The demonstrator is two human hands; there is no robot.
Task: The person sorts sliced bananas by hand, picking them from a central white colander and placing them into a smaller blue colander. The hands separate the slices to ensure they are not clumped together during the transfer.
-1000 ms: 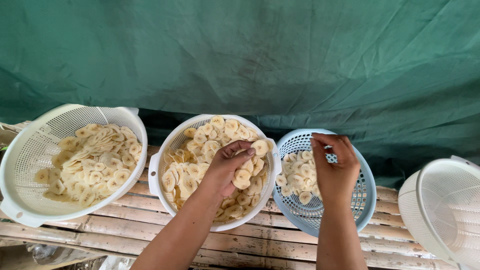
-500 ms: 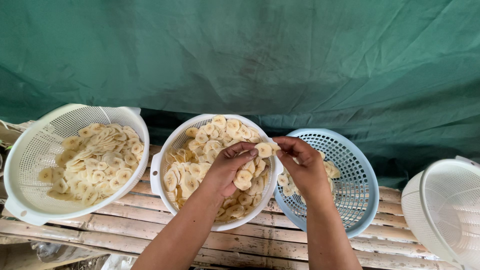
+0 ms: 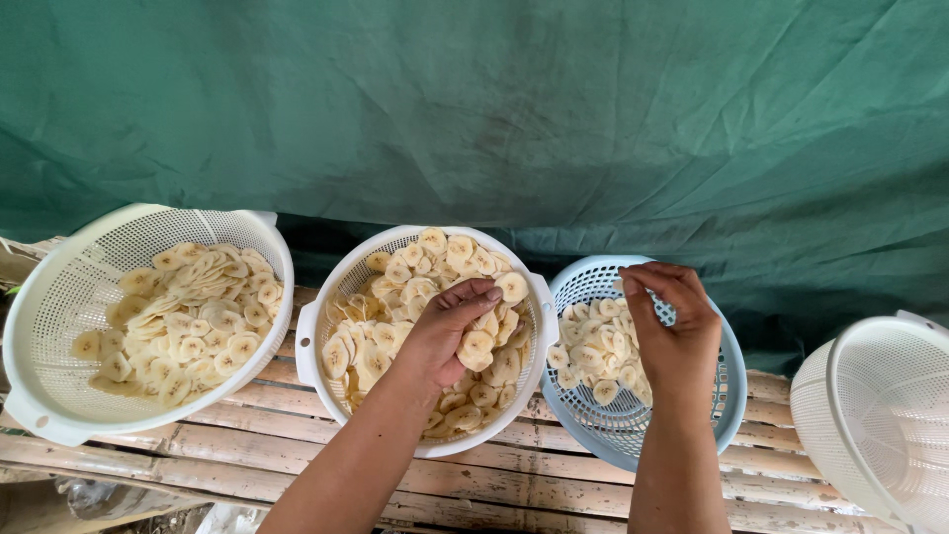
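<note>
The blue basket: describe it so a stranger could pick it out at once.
On the bamboo slat bench before the green tarp stand four perforated baskets in a row. The blue basket is third from the left, under the right hand. It alone is blue; the others are white.

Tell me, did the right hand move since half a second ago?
Yes. The right hand went rightward, away from the middle white basket of banana slices, and is now over the blue basket. The left hand rests in the middle basket.
</note>
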